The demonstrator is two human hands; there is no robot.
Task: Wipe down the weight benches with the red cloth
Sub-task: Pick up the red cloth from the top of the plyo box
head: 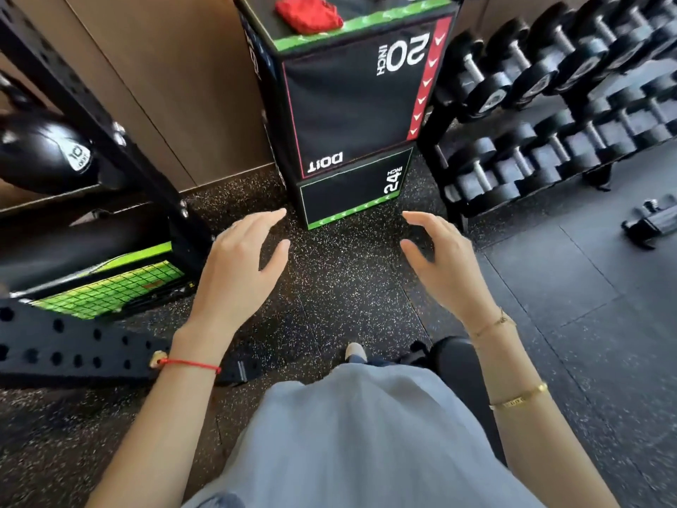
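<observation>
Both my hands were out in front and empty. The left hand (pixel 238 258) hung at about nine o'clock from frame centre, fingers loosely spread and a little curved, nothing in it. The right hand (pixel 445 258) mirrored it at three o'clock, equally slack, thumb apart from the fingers, gripping nothing. I read that as a reach just getting started, palms down over the speckled floor (pixel 348 287), well short of anything to grab.

The cloth (pixel 309 12) sat up at twelve o'clock, bunched in a heap on top of the box (pixel 351 93), near its front green edge. Parked there, I guessed, because it was a handy flat top at reach height. It lay well apart from both hands, so picking it up looked like the step in hand, and no wiping had begun by my reckoning.

The rack (pixel 549 115) of dumbbells ran off toward two o'clock, just beside the box. A black frame (pixel 91 115) crossed at ten o'clock. A dark padded shape (pixel 452 361) showed at five o'clock by my knee; possibly a bench, though I couldn't tell for sure.

Next I'd need to lean forward and lift one hand high.
</observation>
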